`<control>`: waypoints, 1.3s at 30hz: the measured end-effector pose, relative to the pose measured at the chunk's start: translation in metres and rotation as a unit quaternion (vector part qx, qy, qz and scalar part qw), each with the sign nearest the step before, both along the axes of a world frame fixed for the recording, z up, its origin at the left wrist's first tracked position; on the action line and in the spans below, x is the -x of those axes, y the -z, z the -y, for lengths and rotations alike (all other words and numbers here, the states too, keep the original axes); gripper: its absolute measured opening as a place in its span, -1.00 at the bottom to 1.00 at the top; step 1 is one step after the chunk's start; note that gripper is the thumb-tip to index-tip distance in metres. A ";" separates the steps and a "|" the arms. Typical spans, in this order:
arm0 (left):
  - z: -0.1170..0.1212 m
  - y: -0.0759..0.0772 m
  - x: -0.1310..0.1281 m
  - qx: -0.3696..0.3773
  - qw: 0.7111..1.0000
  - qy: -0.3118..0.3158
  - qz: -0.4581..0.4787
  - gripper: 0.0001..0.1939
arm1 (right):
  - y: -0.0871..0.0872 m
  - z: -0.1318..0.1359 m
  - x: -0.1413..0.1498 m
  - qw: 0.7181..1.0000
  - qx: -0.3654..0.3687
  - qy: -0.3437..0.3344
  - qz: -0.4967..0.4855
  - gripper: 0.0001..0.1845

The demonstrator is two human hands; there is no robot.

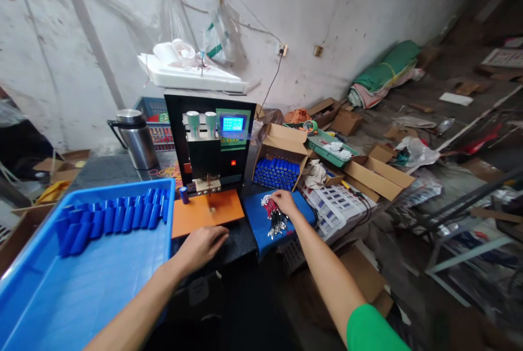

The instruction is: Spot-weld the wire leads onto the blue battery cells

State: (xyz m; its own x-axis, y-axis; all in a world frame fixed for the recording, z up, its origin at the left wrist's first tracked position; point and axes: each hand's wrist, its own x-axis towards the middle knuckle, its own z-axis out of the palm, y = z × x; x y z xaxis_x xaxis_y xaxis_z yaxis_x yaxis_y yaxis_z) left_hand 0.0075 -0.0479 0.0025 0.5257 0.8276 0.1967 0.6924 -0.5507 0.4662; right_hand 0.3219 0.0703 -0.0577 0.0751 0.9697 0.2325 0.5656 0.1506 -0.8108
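Note:
My right hand (285,201) is over a bundle of red and black wire leads (278,223) with white connectors, its fingertips pinched at the connector end. The leads lie on a blue mat (256,217). My left hand (203,247) hovers at the front edge of an orange board (190,220), fingers curled together; what they hold, if anything, is hidden. One blue cylindrical battery cell (183,195) stands upright on the board's left rear corner. Behind the board rises a black spot welder (241,149) with a lit display (232,123) and electrodes (209,183) pointing down.
At left, a blue tray (102,296) holds rows of blue cells. A cardboard box (286,138) packed with blue cells is behind the mat. A steel jug (141,146) stands left of the welder. Right of the mat sit a white plastic crate (337,204) and a green tray (327,146).

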 end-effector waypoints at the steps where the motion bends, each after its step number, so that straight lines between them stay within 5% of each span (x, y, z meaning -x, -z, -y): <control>1: 0.000 0.001 0.000 -0.002 1.000 0.002 0.003 -0.66 | 0.000 0.000 -0.001 1.000 0.003 -0.003 -0.006 -0.80; 17: 0.002 0.003 -0.001 -0.022 0.999 0.010 -0.041 -0.66 | 0.001 0.007 -0.008 0.996 0.047 0.009 -0.071 -0.73; 26: 0.003 0.005 -0.002 -0.023 1.000 0.013 -0.004 -0.66 | -0.045 0.019 -0.013 0.957 0.049 0.077 -0.274 -0.61; 31: 0.004 0.003 -0.003 -0.039 0.998 0.001 0.050 -0.68 | -0.069 0.021 -0.001 0.932 -0.040 0.101 -0.345 -0.62; 35: 0.005 -0.001 -0.004 -0.045 0.994 -0.022 0.102 -0.68 | -0.091 0.027 0.019 0.898 -0.137 0.074 -0.413 -0.64; 39: 0.008 -0.006 -0.007 -0.043 0.979 -0.055 0.192 -0.69 | -0.102 0.039 0.054 0.880 -0.123 0.031 -0.458 -0.66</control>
